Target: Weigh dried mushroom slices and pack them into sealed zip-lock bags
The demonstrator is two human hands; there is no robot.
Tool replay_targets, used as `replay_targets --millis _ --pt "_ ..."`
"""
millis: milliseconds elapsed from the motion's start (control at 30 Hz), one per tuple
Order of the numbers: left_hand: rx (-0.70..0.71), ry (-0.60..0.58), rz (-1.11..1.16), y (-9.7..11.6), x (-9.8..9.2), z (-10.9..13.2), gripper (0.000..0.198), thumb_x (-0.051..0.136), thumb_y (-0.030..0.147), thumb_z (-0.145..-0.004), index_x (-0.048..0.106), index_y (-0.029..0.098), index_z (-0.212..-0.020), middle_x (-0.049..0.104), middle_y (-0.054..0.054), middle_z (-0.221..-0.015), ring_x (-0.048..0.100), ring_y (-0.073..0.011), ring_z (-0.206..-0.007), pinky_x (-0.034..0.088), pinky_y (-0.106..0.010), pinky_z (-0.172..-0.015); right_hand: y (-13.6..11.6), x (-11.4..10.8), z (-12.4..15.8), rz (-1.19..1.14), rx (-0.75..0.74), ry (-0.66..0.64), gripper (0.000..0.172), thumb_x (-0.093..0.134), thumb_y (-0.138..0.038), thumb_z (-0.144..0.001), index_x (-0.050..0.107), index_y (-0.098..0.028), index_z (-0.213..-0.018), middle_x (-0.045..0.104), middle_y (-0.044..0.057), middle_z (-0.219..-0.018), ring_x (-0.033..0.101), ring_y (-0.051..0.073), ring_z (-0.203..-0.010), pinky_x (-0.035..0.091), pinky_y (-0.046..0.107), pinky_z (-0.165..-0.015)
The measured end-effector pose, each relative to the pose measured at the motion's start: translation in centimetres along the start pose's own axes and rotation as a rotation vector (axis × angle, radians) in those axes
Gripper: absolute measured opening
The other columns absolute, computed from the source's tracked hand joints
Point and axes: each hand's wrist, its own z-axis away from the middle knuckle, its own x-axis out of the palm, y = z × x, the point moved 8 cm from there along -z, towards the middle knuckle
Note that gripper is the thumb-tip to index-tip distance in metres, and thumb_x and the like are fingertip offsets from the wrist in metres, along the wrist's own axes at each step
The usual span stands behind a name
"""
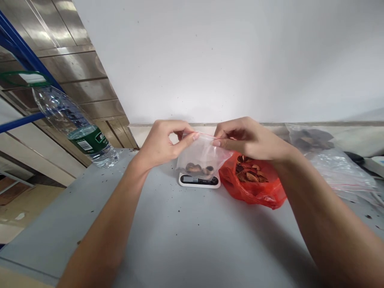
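Observation:
A clear zip bag (198, 154) with a red seal line hangs between my hands, several brown dried slices (194, 167) lying at its bottom. My left hand (168, 140) pinches the top edge at the left. Farther along the same edge, my right hand (246, 138) grips it between thumb and fingers. The bag's lower end is over a small white kitchen scale (199, 185) with a black display; whether it rests on the scale I cannot tell. Below my right hand sits an open red plastic bag (249, 196) holding more dried brown slices.
A large water bottle (87, 138) with a green label stands at the table's left edge. Clear zip bags (342, 168) lie at the right, with a filled clear bag (312, 138) behind them. Dark crumbs dot the grey table (168, 240); a white wall (228, 60) rises behind.

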Motion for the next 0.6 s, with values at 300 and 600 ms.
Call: replay_targets --millis 300,600 --pt "-0.083 -0.041 0.131 -0.5 0.5 0.1 0.023 0.069 0.033 -0.092 0.082 0.020 -0.079 0.081 -0.004 -0.076 0.075 -0.0184 -0.073 0.058 -0.026 -0.066 -0.2 0.2 0.1 0.002 0.017 -0.003 0.032 0.067 -0.047 -0.095 0.064 -0.021 -0.076 0.047 -0.004 -0.057 0.039 0.011 -0.055 0.030 0.029 -0.054" --pt "-0.097 -0.090 0.162 -0.3 1.2 0.1 0.024 0.065 0.030 -0.094 0.083 0.018 -0.083 0.082 -0.005 -0.080 0.074 -0.0175 -0.074 0.056 -0.024 -0.066 -0.6 0.2 0.1 0.045 0.015 0.035 0.037 0.067 -0.045 -0.095 0.054 -0.022 -0.068 0.038 -0.007 -0.056 0.031 0.010 -0.053 0.026 0.029 -0.054"
